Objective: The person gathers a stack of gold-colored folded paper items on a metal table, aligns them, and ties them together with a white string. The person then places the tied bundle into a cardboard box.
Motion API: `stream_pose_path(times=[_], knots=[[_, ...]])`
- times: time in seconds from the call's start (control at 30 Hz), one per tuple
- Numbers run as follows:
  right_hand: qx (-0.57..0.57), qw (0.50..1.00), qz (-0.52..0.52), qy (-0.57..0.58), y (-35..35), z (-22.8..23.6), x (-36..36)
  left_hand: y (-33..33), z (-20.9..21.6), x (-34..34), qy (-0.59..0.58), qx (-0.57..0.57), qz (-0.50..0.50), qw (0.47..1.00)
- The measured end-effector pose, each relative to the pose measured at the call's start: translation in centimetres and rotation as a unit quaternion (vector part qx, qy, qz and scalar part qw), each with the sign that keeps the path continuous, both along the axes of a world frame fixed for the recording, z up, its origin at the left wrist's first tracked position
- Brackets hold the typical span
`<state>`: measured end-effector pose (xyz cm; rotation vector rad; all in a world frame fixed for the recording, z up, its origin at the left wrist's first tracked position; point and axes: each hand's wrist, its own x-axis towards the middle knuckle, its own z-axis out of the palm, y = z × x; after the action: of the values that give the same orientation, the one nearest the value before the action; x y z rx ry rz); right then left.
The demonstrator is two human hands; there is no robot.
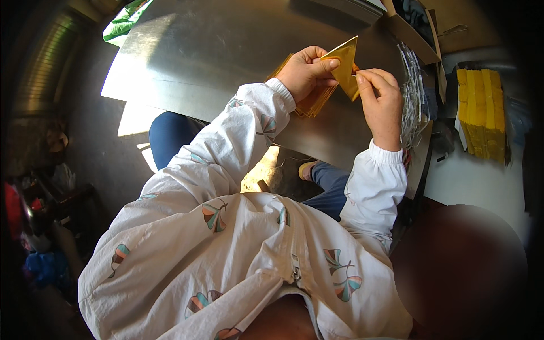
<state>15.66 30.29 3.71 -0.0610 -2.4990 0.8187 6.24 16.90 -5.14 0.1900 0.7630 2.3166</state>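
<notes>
My left hand (309, 73) is closed on a folded gold foil paper (344, 62), its thumb lying across the face. The paper stands up as a pointed triangle with a pale edge along its upper side. My right hand (381, 96) pinches the paper's right side between thumb and fingertips. A stack of gold sheets (316, 103) shows below and behind my left hand, slightly fanned. I cannot tell whether that hand also grips the stack or the sheets rest on the metal table (226, 51).
Silvery strips (412, 96) hang in a tangle at the table's right edge, beside an open cardboard box (416, 39). Yellow bundles (481, 113) stand on a white surface (476, 184) further right. A green bag (123, 24) lies at the far left corner.
</notes>
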Motion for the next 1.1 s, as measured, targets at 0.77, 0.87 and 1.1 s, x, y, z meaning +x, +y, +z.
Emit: stream_pose_path(times=[0.77, 0.87, 1.1], knots=[[-0.480, 0.876, -0.034, 0.008, -1.0, -4.7, -0.2, 0.2, 0.1, 0.0, 0.025, -0.001, -0.010, 1.000], [-0.450, 0.893, -0.034, 0.002, -1.1, -4.9, -1.0, 0.1, 0.2, 0.1, 0.051, -0.011, -0.014, 0.999], [-0.461, 0.887, 0.018, -0.017, -0.8, -5.0, -0.9, 0.2, 0.0, 0.0, 0.050, -0.024, 0.017, 0.998]])
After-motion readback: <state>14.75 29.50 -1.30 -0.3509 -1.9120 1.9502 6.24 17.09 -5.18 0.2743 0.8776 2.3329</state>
